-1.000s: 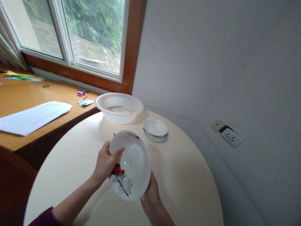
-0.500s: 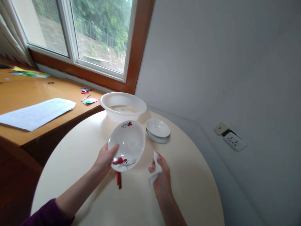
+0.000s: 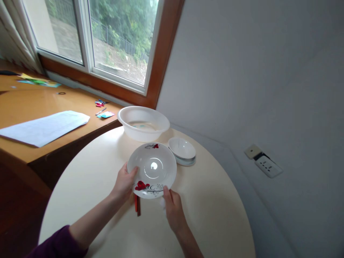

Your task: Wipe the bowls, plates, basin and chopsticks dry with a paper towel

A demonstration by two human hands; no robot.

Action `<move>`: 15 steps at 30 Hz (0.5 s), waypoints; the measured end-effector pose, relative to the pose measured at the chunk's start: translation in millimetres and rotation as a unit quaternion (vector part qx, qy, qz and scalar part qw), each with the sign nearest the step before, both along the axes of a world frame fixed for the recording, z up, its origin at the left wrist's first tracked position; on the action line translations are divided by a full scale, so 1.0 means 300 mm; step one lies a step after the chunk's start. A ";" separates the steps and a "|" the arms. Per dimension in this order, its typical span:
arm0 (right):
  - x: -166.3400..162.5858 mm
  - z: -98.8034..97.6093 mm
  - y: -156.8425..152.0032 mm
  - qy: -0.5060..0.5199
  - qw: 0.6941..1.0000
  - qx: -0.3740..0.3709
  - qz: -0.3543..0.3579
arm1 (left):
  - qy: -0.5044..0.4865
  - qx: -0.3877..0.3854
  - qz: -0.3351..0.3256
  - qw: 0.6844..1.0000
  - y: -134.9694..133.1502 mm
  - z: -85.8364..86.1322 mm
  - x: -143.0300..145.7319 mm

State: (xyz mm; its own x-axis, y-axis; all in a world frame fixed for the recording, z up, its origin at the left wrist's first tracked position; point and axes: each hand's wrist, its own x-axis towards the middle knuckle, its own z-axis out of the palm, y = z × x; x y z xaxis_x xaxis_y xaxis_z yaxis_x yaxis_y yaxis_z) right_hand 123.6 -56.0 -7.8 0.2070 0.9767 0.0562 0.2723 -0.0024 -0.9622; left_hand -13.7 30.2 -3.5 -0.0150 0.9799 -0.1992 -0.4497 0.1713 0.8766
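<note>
A white plate [image 3: 154, 170] with red flowers and dark sprigs is held above the table, its inner face towards me. My left hand [image 3: 125, 182] is closed on its left rim, thumb on the inner face and fingers underneath. At the lower right rim, my right hand [image 3: 174, 208] pinches the plate with the thumb on top. A bit of white tissue [image 3: 162, 203] shows beside that hand under the rim; most of it is hidden. Red and dark brown chopsticks [image 3: 137, 207] lie on the table below, their far ends covered by the plate.
On the round white table [image 3: 215, 208] stand a large translucent basin [image 3: 142, 134] and a small white bowl [image 3: 182, 147] on a pale dish [image 3: 186, 162]. A wooden desk [image 3: 53, 104] at the left carries a large paper sheet [image 3: 48, 125]. The wall [image 3: 215, 89] borders the right side.
My right hand has moved left and up with the tissue and taken hold of the plate's lower right rim. The plate has shifted slightly right and tipped, its inner face turned more upward.
</note>
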 end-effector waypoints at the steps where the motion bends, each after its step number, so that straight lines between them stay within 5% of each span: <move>1: -0.002 -0.004 0.002 0.003 1.000 -0.014 -0.002 | 0.008 0.009 -0.005 1.000 -0.001 -0.006 0.001; 9: 0.016 -0.069 0.043 0.119 0.984 -0.043 -0.125 | 0.029 0.082 -0.058 0.994 -0.032 0.025 0.003; 15: 0.051 -0.017 0.072 0.277 0.950 -0.018 -0.143 | 0.045 0.144 -0.127 0.980 -0.060 0.070 -0.013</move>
State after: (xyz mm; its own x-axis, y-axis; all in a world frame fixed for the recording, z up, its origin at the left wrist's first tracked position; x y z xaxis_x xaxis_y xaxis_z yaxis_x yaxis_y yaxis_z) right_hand 139.0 -34.5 -13.0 0.4525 0.8754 -0.1701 -0.2917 -0.0349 -0.9559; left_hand -17.5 12.2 17.5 0.2321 0.9697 0.0764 -0.3434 0.0082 0.9392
